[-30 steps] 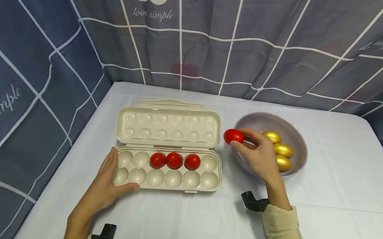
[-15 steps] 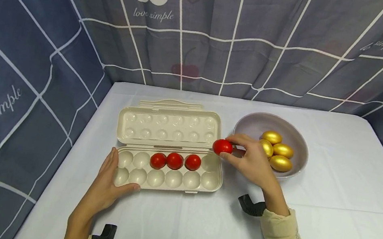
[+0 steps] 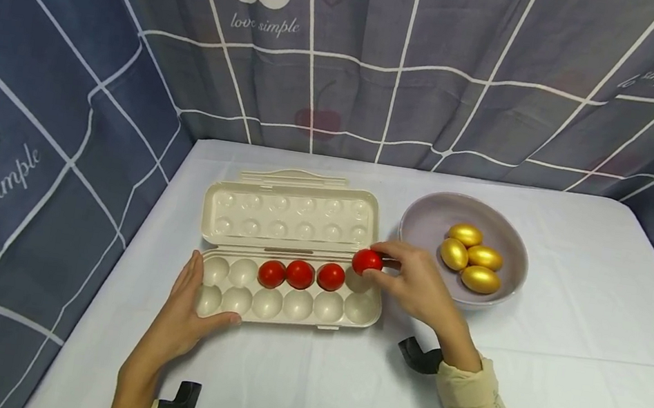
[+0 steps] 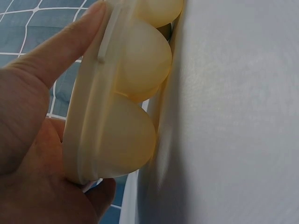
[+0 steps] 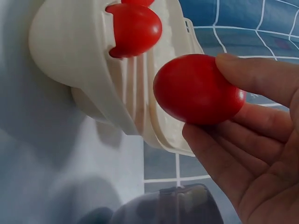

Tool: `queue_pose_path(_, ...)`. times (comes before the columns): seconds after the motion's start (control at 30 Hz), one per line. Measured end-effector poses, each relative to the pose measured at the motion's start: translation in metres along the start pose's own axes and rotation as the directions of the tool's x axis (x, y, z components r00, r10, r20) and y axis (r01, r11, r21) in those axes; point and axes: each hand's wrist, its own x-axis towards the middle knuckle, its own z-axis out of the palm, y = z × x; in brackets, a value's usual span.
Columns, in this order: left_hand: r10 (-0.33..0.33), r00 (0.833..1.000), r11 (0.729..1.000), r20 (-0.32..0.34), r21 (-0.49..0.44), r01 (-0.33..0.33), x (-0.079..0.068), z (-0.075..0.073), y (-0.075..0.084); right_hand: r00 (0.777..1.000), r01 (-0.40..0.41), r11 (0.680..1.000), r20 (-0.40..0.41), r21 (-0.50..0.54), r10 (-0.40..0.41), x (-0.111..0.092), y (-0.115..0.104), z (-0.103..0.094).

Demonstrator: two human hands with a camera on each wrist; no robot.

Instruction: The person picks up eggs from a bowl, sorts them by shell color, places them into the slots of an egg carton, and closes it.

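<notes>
In the head view my right hand [image 3: 418, 288] pinches a red egg [image 3: 367, 262] between thumb and fingers. It holds the egg over the back right cup of the cream egg carton [image 3: 279, 319]; the right wrist view shows this red egg [image 5: 198, 88] still raised above the cups. Three other red eggs [image 3: 300, 274] sit side by side in the carton's back row. My left hand [image 3: 175, 319] grips the carton's left end, its thumb along the front edge. In the left wrist view, the left thumb [image 4: 60, 51] lies on the carton's rim.
A greyish-purple bowl [image 3: 426, 211] with several golden eggs [image 3: 485, 257] stands right of the carton. The carton's lid [image 3: 291, 209] lies folded back behind the cups. A white cloth [image 3: 589, 303] covers the table, with grey checked curtains [image 3: 354, 96] behind and at the sides.
My right hand has carried the red egg left and toward me, from above the bowl's left rim to over the carton's back right cup. The left hand stays on the carton.
</notes>
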Motion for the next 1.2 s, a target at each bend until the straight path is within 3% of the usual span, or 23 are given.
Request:
queue_pose_path(0.3, -0.008, 1.000, 1.000, 0.002, -0.001, 0.008, 0.000, 0.000, 0.000, 0.996, -0.028, 0.993, 0.076, -0.119, 0.038, 0.002, 0.000, 0.007)
queue_pose_path(0.6, 0.000, 1.000, 1.000, 0.001, 0.000, 0.000, 0.000, 0.001, 0.000, 0.991, 0.045, 0.961, 0.135, -0.274, -0.008, 0.003, 0.002, 0.016)
queue_pose_path(1.2, 0.004, 1.000, 1.000, 0.001, -0.002, -0.004, 0.001, 0.000, -0.001, 0.997, 0.033, 0.951, 0.075, -0.306, -0.010, 0.006, 0.004, 0.033)
